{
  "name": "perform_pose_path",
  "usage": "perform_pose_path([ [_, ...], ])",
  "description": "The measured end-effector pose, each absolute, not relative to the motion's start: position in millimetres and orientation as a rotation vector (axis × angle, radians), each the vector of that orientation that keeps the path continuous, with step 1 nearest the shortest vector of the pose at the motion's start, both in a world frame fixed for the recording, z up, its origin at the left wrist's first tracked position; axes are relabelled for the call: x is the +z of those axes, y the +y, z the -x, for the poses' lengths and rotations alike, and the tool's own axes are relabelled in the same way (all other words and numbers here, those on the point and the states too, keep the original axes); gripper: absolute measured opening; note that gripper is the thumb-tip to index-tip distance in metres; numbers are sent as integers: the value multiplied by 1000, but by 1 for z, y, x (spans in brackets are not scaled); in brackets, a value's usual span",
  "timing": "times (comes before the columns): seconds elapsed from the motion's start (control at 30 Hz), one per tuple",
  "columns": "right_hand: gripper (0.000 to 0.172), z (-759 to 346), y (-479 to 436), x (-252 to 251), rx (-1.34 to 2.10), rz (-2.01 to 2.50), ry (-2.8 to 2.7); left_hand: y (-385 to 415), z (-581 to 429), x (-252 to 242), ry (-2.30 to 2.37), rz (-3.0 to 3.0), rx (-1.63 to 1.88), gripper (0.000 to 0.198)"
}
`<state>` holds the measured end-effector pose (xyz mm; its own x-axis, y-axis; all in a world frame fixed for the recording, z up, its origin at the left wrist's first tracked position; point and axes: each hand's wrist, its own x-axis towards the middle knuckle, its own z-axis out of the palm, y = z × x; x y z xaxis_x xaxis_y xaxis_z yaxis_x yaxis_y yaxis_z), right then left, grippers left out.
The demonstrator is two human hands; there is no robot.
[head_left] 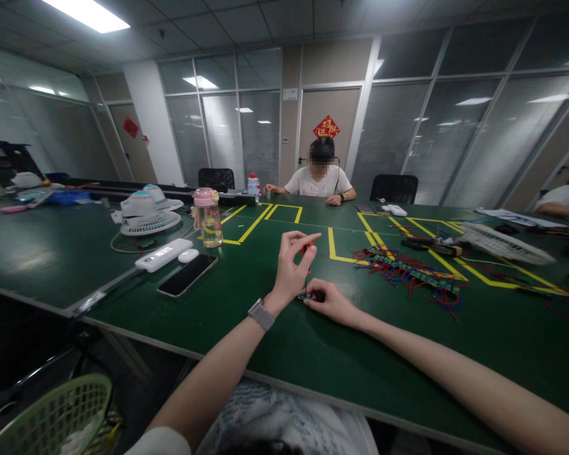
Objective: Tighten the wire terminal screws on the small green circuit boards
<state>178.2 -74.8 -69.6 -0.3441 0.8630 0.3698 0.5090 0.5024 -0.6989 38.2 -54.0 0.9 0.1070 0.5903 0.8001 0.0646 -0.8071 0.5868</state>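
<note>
My left hand point(291, 265) is raised a little above the green table point(246, 316), its thumb and fingers pinched on a small red part point(307, 248) with a thin dark wire hanging from it. A watch sits on that wrist. My right hand point(329, 302) rests low on the table just right of the left one, fingers curled and pressed onto a small greenish piece point(306, 296) lying there. A heap of red and blue wired parts point(408, 272) lies to the right of both hands, beyond arm's bend.
A black phone point(188, 275), a white remote point(164, 254), a pink-lidded bottle point(207, 218) and white fans point(146, 215) stand at the left. Yellow tape lines mark the table. One person sits across; another's arm shows at far right. A green basket point(52, 417) sits on the floor at lower left.
</note>
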Motion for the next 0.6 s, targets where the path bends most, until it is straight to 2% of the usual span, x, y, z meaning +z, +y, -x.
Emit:
perform_pose_path([
  [0.2, 7, -178, -74, -70, 621, 1127, -2010, -50, -42, -3, 470, -1795, 1534, 34],
  [0.43, 6, -178, -75, -70, 614, 1125, -2006, -54, -38, 0, 723, -1947, 1777, 21],
  [0.6, 7, -178, -74, -70, 625, 1127, -2013, -50, -40, -3, 580, -1833, 1689, 33],
])
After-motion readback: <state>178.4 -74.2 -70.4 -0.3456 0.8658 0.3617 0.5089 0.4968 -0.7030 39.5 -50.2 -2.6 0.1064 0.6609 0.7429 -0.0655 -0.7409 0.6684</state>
